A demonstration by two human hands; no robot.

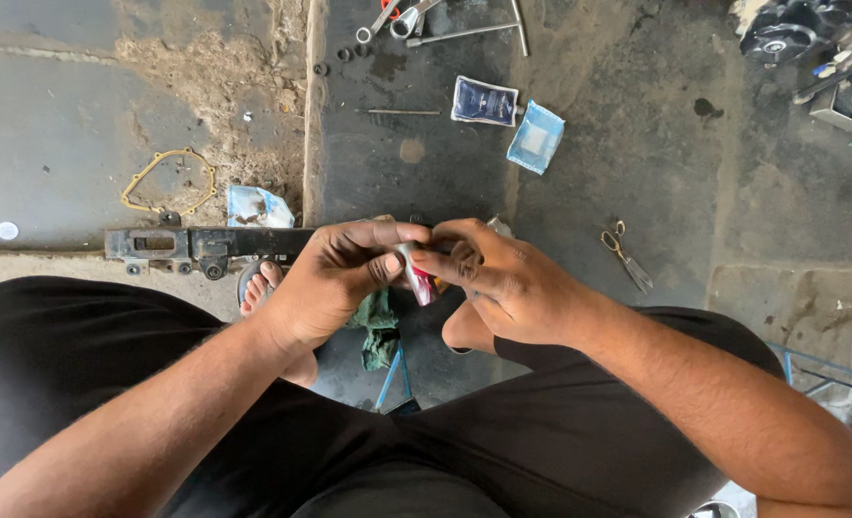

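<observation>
Lap: black trousers (pixel 502 451) filled the bottom of the view, knees spread, a bare foot in a sandal (pixel 258 280) poking out between them.
Left hand (pixel 335 283): curled in tight, thumb and fingers pinching the small tube (pixel 418 276) from the left.
Right hand (pixel 502 283): also closed, fingertips gripping the same tube at its upper end.
Tube: small, white with red, held upright-ish between both hands, right above the gap between the knees.
Under the hands: a green rag (pixel 380 326) hung just below, and a long black metal bar (pixel 205 245) lay across the floor behind the left hand.
Floor stuff: scissors (pixel 625 254) to the right, two blue packets (pixel 512 120) farther up, a thin tan gasket (pixel 169 180) off left, well apart.
</observation>
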